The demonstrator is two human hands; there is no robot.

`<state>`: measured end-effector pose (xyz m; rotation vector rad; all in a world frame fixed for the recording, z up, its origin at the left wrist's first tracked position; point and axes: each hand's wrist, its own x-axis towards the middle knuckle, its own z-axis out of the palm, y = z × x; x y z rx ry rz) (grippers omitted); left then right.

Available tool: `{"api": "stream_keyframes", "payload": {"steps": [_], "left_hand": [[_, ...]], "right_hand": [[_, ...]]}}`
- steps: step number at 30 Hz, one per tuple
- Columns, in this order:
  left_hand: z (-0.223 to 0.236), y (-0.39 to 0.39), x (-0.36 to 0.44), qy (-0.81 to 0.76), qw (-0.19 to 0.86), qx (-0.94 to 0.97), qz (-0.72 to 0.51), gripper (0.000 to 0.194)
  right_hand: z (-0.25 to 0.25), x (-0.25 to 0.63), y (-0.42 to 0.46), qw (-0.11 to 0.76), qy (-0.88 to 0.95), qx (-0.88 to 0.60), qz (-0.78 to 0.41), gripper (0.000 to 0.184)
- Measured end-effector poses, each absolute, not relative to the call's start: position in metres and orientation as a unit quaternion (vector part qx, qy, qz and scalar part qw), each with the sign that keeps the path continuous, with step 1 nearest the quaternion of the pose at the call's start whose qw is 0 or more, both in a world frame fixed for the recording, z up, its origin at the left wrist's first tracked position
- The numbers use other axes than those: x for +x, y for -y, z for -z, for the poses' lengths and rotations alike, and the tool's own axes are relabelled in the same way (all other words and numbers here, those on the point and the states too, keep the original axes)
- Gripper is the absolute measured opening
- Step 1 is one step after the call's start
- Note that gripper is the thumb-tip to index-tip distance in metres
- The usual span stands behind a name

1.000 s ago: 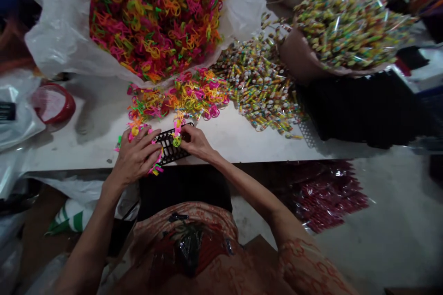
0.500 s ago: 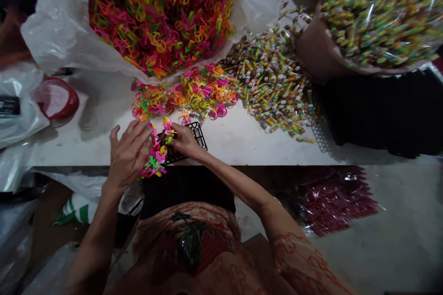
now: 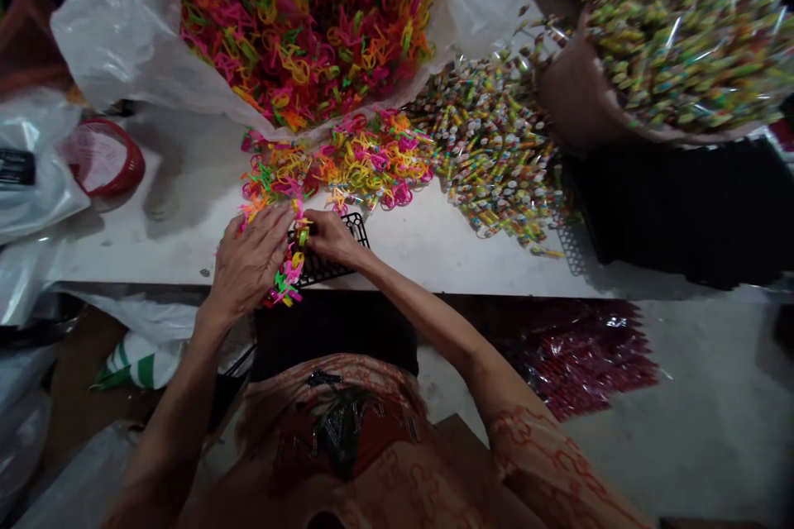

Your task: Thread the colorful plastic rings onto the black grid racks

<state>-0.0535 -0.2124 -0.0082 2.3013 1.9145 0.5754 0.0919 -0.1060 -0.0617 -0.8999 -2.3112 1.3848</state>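
Right hand (image 3: 330, 236): curled fingers apparently touching bright plastic piece (image 3: 303, 236), closure hidden; left hand (image 3: 251, 260): lying flat, fingers extended, beside black grid (image 3: 356, 230), just left of frame centre; step: seemingly setting pieces, next calling for careful alignment

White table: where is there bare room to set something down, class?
One bare patch lies between the red container and the left hand; another between the black grid tray and the black stack, in front of the wrapped sticks. Crowded: the tray's left end, and beyond it, where colourful plastic pieces meet the sticks.
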Motion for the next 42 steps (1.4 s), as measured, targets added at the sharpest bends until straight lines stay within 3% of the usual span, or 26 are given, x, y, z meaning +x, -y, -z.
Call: {"api": "stream_keyframes", "payload": {"steps": [4,9,17,28,38,42], "left_hand": [[0.005,0.215,-0.057,-0.627,0.051,0.744,-0.226,0.043],[-0.002,0.219,-0.055,-0.578,0.038,0.790,-0.199,0.024],[0.000,0.223,-0.058,-0.583,0.074,0.792,-0.164,0.019],[0.003,0.219,-0.053,-0.579,0.086,0.790,-0.184,0.013],[0.000,0.216,-0.051,-0.582,0.090,0.788,-0.177,0.015],[0.001,0.216,-0.050,-0.588,0.093,0.782,-0.184,0.013]], "right_hand": [[0.064,0.094,0.103,0.173,0.790,-0.316,-0.495,0.008],[0.070,0.089,0.103,0.189,0.780,-0.307,-0.512,0.009],[0.075,0.100,0.091,0.295,0.678,-0.340,-0.581,0.005],[0.067,0.096,0.105,0.227,0.737,-0.315,-0.554,0.001],[0.070,0.091,0.111,0.131,0.871,-0.266,-0.391,0.031],[0.065,0.089,0.108,0.099,0.880,-0.269,-0.379,0.026]]}}
